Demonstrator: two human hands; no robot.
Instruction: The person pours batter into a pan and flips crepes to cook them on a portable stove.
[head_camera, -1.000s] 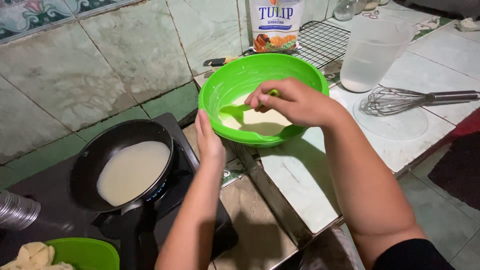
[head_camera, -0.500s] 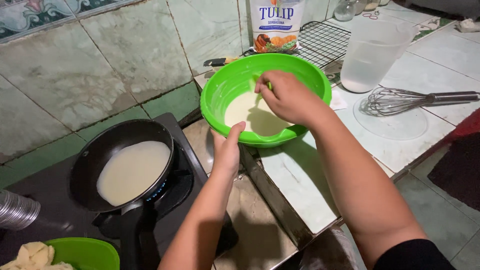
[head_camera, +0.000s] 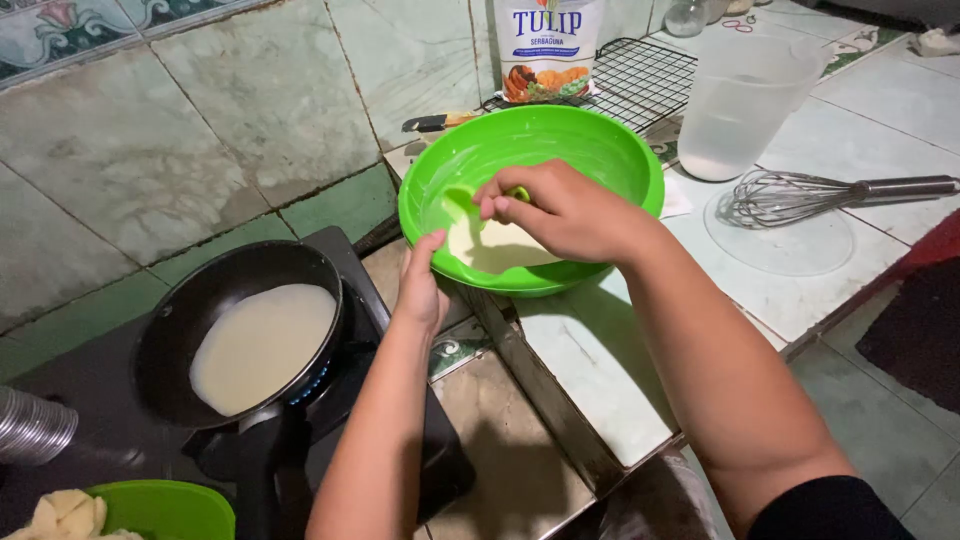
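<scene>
Left hand (head_camera: 420, 290) is gripping the bowl (head_camera: 610, 150) rim; right hand (head_camera: 560, 212) is clamped on a green ladle (head_camera: 519, 194) in batter (head_camera: 495, 245).

Home kitchen — tiled counter (head_camera: 850, 150), gas stove (head_camera: 400, 400), frying pan (head_camera: 170, 330), whisk (head_camera: 800, 195).

1. Take the mixing bowl (head_camera: 600, 150) as your landmark; it sits on the tabletop (head_camera: 860, 140) with batter (head_camera: 500, 245) in it.
2. Your right hand (head_camera: 565, 210) is inside it; your left hand (head_camera: 420, 290) is at its near-left rim.
3. Left of it, the frying pan (head_camera: 170, 330) rests on the stove (head_camera: 90, 440).
4. Right of it lies the whisk (head_camera: 800, 190).
5. Behind it stand the packet (head_camera: 548, 50) and wire rack (head_camera: 645, 75); behind-right, the jug (head_camera: 745, 105).
</scene>
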